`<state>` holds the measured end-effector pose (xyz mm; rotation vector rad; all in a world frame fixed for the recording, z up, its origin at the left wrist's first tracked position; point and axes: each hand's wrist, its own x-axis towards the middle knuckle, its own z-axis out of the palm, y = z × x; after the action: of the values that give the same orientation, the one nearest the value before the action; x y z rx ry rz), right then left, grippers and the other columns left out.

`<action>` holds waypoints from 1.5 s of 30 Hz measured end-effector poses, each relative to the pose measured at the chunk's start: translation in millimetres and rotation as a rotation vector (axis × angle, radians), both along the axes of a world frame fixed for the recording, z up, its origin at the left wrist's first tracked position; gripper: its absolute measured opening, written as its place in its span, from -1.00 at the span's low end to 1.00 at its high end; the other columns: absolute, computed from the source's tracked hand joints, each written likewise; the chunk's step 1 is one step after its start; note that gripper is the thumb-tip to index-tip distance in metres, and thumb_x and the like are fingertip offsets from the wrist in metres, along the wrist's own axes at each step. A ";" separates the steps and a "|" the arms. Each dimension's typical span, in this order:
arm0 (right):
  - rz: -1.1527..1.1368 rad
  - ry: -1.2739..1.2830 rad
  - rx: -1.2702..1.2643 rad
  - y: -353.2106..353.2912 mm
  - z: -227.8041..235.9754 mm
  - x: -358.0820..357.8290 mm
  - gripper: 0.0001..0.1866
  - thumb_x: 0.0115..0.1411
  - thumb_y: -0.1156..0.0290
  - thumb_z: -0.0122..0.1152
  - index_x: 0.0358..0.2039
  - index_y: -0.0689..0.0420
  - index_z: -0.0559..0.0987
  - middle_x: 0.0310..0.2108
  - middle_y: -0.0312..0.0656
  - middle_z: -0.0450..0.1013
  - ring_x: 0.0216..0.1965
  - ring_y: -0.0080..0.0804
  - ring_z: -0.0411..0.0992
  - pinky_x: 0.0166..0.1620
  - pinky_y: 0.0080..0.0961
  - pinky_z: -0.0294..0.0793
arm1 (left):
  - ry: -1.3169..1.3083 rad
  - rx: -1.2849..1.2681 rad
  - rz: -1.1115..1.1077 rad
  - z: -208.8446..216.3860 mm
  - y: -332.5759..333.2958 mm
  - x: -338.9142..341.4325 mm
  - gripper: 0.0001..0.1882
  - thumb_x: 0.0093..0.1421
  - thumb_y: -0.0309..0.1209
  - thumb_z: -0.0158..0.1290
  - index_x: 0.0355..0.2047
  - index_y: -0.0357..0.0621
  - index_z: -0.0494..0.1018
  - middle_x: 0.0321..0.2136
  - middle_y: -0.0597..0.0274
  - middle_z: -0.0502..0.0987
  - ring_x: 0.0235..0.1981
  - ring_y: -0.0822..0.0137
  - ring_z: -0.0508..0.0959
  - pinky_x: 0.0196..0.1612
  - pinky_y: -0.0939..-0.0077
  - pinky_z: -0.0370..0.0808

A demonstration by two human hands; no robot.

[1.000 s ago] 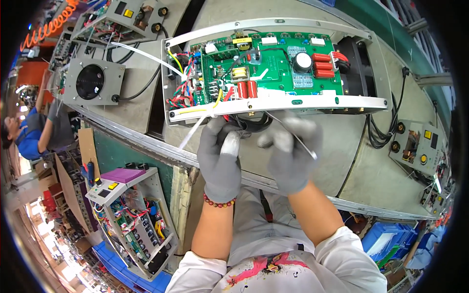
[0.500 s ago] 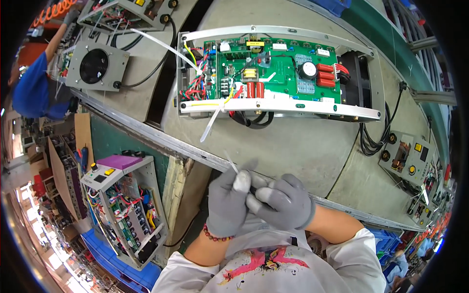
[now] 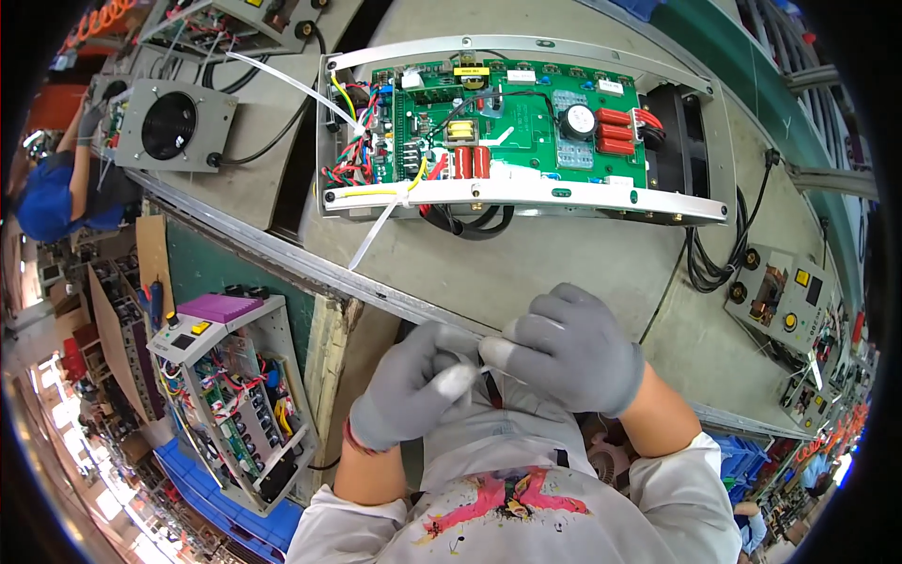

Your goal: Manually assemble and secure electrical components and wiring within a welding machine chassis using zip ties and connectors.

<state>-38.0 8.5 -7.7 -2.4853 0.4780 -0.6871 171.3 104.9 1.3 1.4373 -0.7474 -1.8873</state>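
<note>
My left hand (image 3: 413, 385), in a grey glove with pale fingertips, is closed in a pinch in front of my apron. Close to it, my right hand (image 3: 573, 352), gloved the same way, has its fingers curled and its thumb toward the left hand. A thin white cable tie (image 3: 484, 368) barely shows between their fingertips; most of it is hidden. Beyond the hands, an open metal chassis (image 3: 564, 197) with a green circuit board (image 3: 526, 136) lies on the bench. White cable ties are round its wires at the left end, one tail (image 3: 374, 233) hanging over the front rail.
A second open unit (image 3: 230, 395) with a purple top stands on a blue crate (image 3: 202, 489) at the left. A fan-faced unit (image 3: 174, 127) sits at the far left, near a co-worker in blue (image 3: 52, 193). Black cables (image 3: 719, 249) and another unit (image 3: 780, 291) are at the right.
The left hand has shifted left and turned. My right hand has risen slightly to the right. The white strip that stuck up from the left hand is now mostly hidden.
</note>
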 end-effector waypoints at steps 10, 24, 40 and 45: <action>-0.030 0.295 0.280 2.0 7.8 13.6 -0.73 -0.09 0.25 0.28 -0.36 0.06 0.53 -0.51 -0.23 0.38 -0.46 -0.26 0.44 -0.37 -0.32 0.39 | -0.921 -0.610 -0.075 -5.9 -0.9 3.8 -0.88 0.12 -0.47 0.14 -0.32 -0.20 0.54 -0.53 0.08 0.56 -0.50 0.25 0.59 -0.40 0.45 0.47; -0.494 -0.111 0.069 -35.2 45.8 -6.3 -0.69 -0.09 0.40 0.29 -0.27 0.17 0.60 -0.58 -0.17 0.43 -0.62 -0.26 0.38 -0.55 -0.44 0.34 | -0.944 -0.524 0.350 -35.4 -58.4 20.9 -0.94 0.13 -0.55 0.11 -0.37 -0.27 0.53 -0.55 0.07 0.49 -0.56 0.27 0.50 -0.45 0.49 0.41; -0.166 0.251 0.055 -110.7 53.1 33.7 -0.55 0.11 0.16 0.09 -0.13 0.27 0.52 -0.25 -0.02 0.47 -0.36 -0.15 0.44 -0.31 -0.29 0.35 | -0.307 -0.284 0.371 -25.4 -74.4 17.0 -0.79 0.03 -0.51 0.19 -0.30 -0.35 0.56 -0.41 0.22 0.60 -0.40 0.46 0.53 -0.30 0.54 0.46; -0.075 0.312 0.148 -112.8 49.8 50.7 -0.52 -0.15 0.37 0.15 -0.12 0.20 0.53 -0.23 -0.05 0.42 -0.37 -0.16 0.43 -0.34 -0.32 0.37 | -0.338 -0.255 0.388 -20.8 -73.1 21.3 -0.85 -0.02 -0.53 0.18 -0.40 -0.33 0.55 -0.46 0.27 0.56 -0.43 0.47 0.51 -0.33 0.57 0.44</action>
<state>12.7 -104.3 42.1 -2.4512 0.7124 -0.2774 192.6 31.7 -19.4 1.6158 -0.7660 -1.2289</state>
